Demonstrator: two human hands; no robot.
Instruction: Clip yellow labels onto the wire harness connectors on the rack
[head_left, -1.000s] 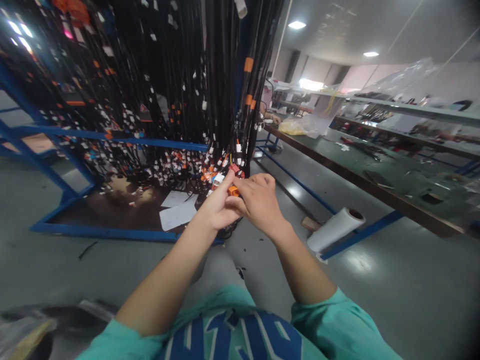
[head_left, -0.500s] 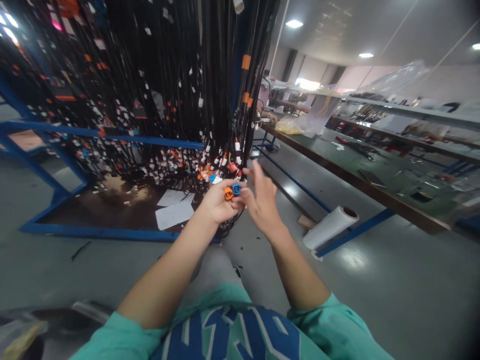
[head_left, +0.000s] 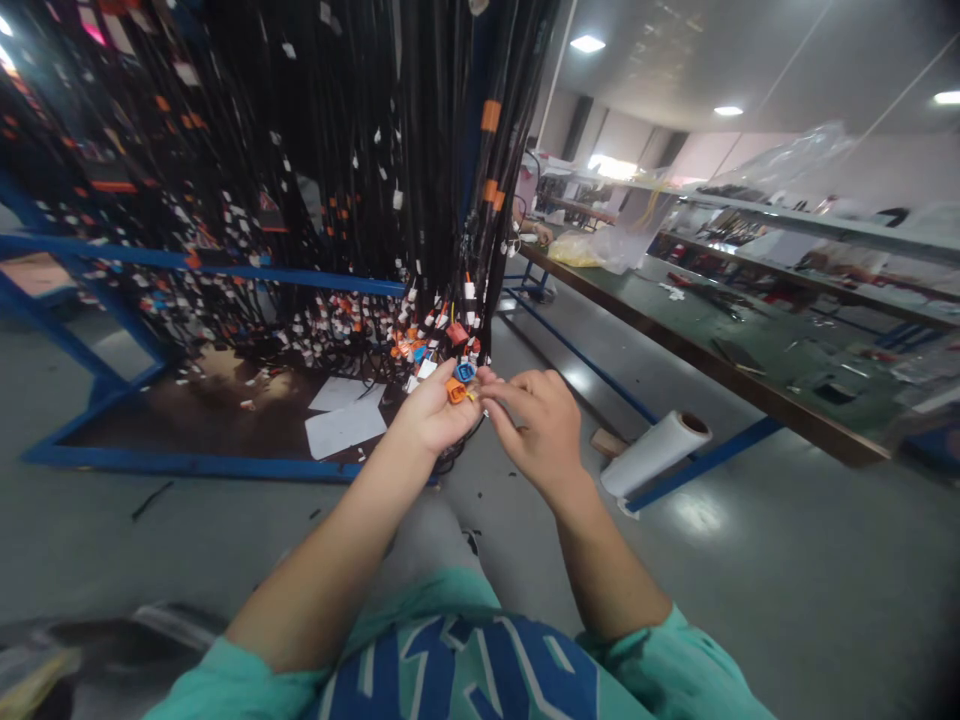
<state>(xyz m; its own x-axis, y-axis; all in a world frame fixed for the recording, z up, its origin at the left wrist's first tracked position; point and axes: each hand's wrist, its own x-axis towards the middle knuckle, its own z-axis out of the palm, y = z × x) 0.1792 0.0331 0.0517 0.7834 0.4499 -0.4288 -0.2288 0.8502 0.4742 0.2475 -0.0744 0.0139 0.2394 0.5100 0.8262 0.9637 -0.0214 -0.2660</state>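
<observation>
An orange connector [head_left: 455, 390] and a blue connector [head_left: 465, 372] lie side by side in my left hand [head_left: 435, 410], whose palm faces up with the fingers curled round them. Close on the right, my right hand [head_left: 544, 425] reaches its thumb and index finger toward the fingertips of the left; whatever may be between them is too small to make out. Just behind the hands hang more connectors, among them a red one [head_left: 457, 333], on the ends of black cables [head_left: 435, 150].
A blue-framed rack [head_left: 225, 467] with many hanging cables fills the left, with white sheets [head_left: 345, 430] on its base. At the right is a long workbench [head_left: 705, 350], a white film roll [head_left: 656, 455] beneath its edge. Another person's hand [head_left: 541, 233] rests at its far end.
My right hand has turned and lowered, its raised fingers now bent toward my left hand. The two connectors sit slightly further apart in my left hand, which has opened a little.
</observation>
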